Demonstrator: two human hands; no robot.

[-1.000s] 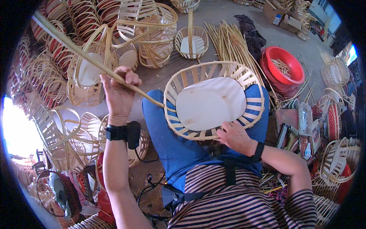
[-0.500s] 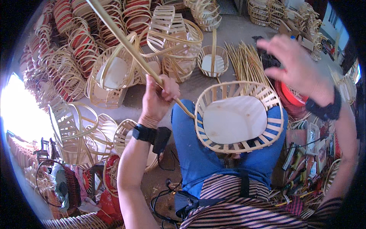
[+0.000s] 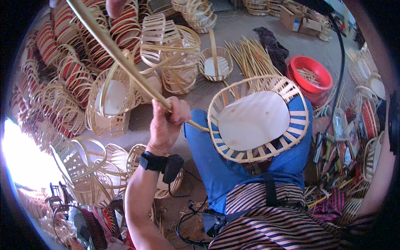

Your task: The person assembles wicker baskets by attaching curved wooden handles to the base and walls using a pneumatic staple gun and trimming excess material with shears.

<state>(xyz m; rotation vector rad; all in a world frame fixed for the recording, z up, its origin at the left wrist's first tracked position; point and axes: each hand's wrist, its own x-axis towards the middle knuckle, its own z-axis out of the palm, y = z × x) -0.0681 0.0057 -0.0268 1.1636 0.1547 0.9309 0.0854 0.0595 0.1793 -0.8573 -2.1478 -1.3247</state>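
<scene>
A shallow oval wooden-strip basket (image 3: 254,121) with a flat pale base rests tilted on my thighs. From its left rim a long bamboo strip (image 3: 125,66) slants up to the top left. My left hand (image 3: 168,118) is closed around that strip a short way above the rim. At the top edge, fingertips of my right hand (image 3: 115,6) show apart beside the strip's upper part, seemingly not touching it. The rest of that hand is out of the picture, with its arm (image 3: 375,196) raised along the right side.
Stacked baskets (image 3: 58,58) fill the left, and handled baskets (image 3: 112,102) stand closer. Ahead lie a bundle of thin sticks (image 3: 250,54), a dark cloth (image 3: 271,46) and a red basin (image 3: 323,85). Tools (image 3: 337,162) clutter the right. A black cable (image 3: 341,62) hangs there.
My right hand has gone from open above the basket's right side up to the top edge. The left hand still grips the strip. The view has shifted slightly.
</scene>
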